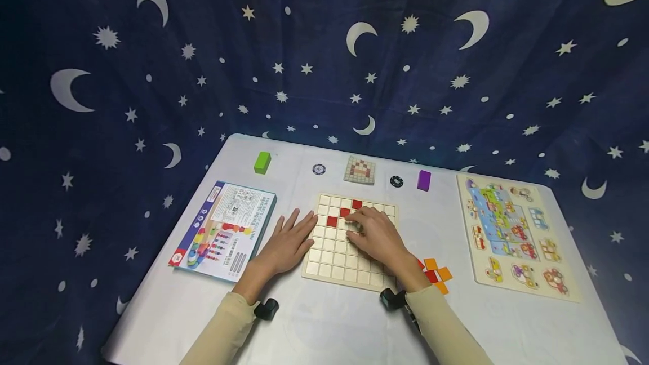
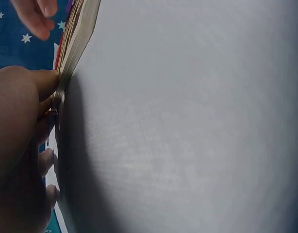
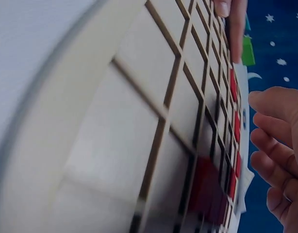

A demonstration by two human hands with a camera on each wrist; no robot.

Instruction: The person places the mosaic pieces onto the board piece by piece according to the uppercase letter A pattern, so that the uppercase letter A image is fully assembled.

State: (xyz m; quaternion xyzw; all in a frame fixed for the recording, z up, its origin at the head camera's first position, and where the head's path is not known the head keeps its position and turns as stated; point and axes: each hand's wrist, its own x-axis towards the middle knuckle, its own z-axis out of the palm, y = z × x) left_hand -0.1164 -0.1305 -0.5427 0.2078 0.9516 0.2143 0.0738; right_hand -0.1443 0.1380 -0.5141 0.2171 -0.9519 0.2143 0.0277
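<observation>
A pale wooden grid board (image 1: 334, 255) lies at the middle of the table, with red square tiles (image 1: 332, 221) in some of its far cells. My left hand (image 1: 288, 244) rests at the board's left edge, fingers spread; in the left wrist view its fingers (image 2: 44, 85) touch the board's side. Over the board's far right part hovers my right hand (image 1: 377, 235), hiding cells below it. In the right wrist view that hand (image 3: 280, 150) has loosely bent fingers with no tile visible between them. A blurred red tile (image 3: 207, 191) appears on the board nearer that camera.
Loose orange tiles (image 1: 430, 264) and red ones lie by my right wrist. Behind the board are a pattern card (image 1: 360, 170), two round chips (image 1: 396, 181), a green block (image 1: 262, 163) and a purple block (image 1: 423, 180). A box (image 1: 228, 230) flanks it left, a picture puzzle (image 1: 517, 241) right.
</observation>
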